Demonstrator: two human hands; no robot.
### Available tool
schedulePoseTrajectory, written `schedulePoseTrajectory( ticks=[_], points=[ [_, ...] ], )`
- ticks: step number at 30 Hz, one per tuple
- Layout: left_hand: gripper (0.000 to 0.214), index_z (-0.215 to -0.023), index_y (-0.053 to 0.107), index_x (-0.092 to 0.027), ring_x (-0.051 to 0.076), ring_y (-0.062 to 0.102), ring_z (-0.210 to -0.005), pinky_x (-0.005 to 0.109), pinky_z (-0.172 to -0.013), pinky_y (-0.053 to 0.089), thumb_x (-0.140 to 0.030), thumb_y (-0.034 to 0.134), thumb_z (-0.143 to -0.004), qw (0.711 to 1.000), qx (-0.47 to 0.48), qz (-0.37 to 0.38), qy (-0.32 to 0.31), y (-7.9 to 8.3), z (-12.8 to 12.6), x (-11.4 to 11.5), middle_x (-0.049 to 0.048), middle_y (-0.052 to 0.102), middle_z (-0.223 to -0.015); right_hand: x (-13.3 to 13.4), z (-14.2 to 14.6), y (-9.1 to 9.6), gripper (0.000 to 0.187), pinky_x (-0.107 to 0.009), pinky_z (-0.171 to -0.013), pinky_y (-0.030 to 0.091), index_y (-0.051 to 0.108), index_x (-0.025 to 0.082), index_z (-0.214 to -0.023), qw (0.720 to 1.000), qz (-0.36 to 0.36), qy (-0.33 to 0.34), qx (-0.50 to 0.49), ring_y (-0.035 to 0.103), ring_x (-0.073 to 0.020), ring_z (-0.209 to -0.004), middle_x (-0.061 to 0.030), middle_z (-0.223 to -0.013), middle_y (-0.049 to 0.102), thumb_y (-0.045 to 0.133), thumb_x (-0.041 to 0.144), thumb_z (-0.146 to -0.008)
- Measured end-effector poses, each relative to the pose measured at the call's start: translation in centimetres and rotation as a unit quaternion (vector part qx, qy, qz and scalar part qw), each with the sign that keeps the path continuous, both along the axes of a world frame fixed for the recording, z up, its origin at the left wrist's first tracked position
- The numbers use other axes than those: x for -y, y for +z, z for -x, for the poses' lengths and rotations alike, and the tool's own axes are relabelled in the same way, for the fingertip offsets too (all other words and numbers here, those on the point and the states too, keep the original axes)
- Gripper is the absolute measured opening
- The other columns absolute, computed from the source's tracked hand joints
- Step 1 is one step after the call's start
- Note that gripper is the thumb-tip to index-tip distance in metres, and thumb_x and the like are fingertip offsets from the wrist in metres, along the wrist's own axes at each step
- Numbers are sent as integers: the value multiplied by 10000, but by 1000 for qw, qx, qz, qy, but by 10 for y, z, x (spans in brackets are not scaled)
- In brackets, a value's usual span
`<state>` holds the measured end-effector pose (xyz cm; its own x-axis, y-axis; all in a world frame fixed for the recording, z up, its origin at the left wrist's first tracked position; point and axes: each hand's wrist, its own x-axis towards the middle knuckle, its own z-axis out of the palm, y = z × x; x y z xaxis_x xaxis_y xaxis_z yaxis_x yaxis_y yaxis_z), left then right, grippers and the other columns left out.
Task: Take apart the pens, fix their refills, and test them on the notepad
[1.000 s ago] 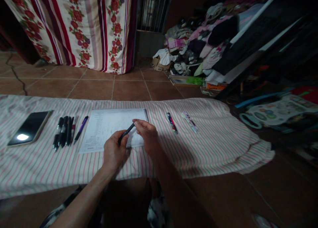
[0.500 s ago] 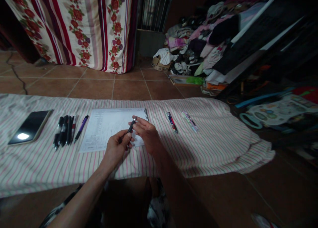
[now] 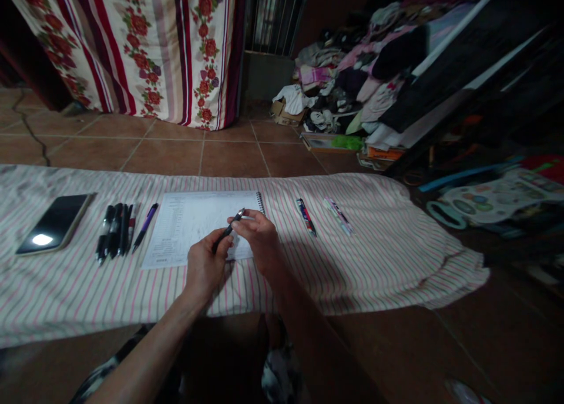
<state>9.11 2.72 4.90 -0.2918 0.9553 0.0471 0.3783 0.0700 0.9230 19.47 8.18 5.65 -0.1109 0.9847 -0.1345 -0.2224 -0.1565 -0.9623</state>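
My left hand (image 3: 203, 267) is closed round the lower barrel of a black pen (image 3: 227, 231), which points up and to the right. My right hand (image 3: 259, 239) pinches the pen's upper end with thumb and fingers. Both hands hover just above the near edge of an open spiral notebook (image 3: 194, 223) with a printed page, lying on a pink-striped cloth (image 3: 361, 257) spread over the tiled floor.
Left of the notebook lie a purple pen (image 3: 144, 226), a row of several dark pens (image 3: 113, 231) and a phone (image 3: 53, 223). Two more pens (image 3: 305, 216) (image 3: 337, 215) lie to the right. A floral curtain (image 3: 145, 46) and a pile of clothes (image 3: 352, 81) stand behind.
The pen's tip has lifted slightly and my right fingers have closed over its upper end. Hands stay in the same spot above the notebook.
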Motion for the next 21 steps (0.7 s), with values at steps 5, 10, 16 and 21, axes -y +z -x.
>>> schedulePoseTrajectory(
  ticks=[5, 10, 16, 21],
  points=[
    [348, -1017, 671, -182, 189, 616, -647, 277, -599, 430, -393, 484, -814, 998, -56, 6, 6, -3, 1, 0, 48, 699, -772, 1, 1, 0, 359, -306, -732, 475, 551, 181, -889, 1000, 11, 0, 3, 667, -179, -771, -53, -820, 730, 722, 307, -600],
    [334, -1008, 677, -176, 184, 604, -641, 281, -612, 426, -370, 500, -802, 998, -63, -7, 6, -1, 0, -2, 46, 678, -734, 0, 0, -1, 372, -302, -732, 463, 557, 177, -885, 1000, 4, -9, 15, 656, -173, -752, -42, -786, 722, 736, 315, -589],
    [264, -818, 653, -145, 92, 453, -456, 225, -468, 356, -378, 578, -720, 984, 177, 15, -33, 8, -5, -1, -21, 564, -573, -2, -9, 6, 390, -284, -703, 457, 597, 186, -984, 997, 15, 64, -28, 623, -128, -675, -57, -885, 722, 692, 348, -642],
    [317, -845, 659, -115, 63, 411, -423, 203, -424, 295, -391, 613, -695, 967, 244, 54, -59, 9, -6, -1, -26, 559, -570, -2, -13, 6, 450, -269, -629, 459, 588, 179, -1031, 995, 17, 89, -47, 599, -118, -625, -70, -959, 711, 702, 326, -621]
  ],
)
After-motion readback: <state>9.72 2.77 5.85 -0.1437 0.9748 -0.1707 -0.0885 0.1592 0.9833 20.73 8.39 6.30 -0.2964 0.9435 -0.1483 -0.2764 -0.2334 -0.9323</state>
